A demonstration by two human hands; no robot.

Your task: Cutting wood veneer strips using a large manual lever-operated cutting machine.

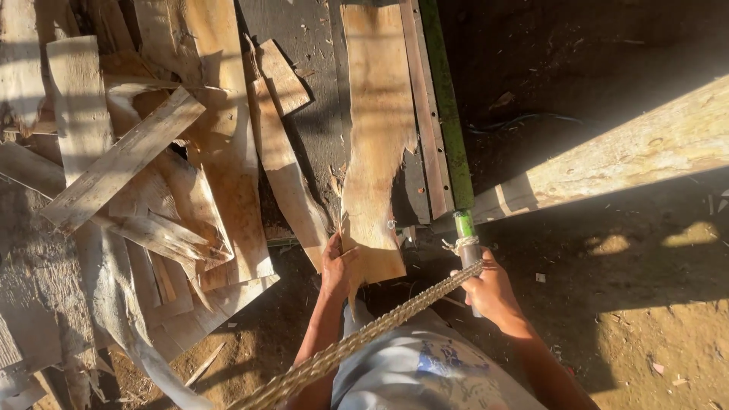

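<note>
Rough ragged-edged plank [373,152] pinched in left hand [335,266] grip; right hand [492,292] grip clamped on smooth metal handle [468,243]

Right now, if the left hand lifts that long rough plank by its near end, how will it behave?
The plank looks thin and long, so it would probably flex a little and feel light. Its edges are ragged and split, so it may splinter or crack. The left hand grips only the near end, so the far end would likely sag or swing.

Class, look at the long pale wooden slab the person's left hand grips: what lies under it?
Under the long pale wooden slab a dark grey flat surface shows on both sides. What lies directly beneath is covered. The left hand hides part of the slab's lower left edge.
</note>
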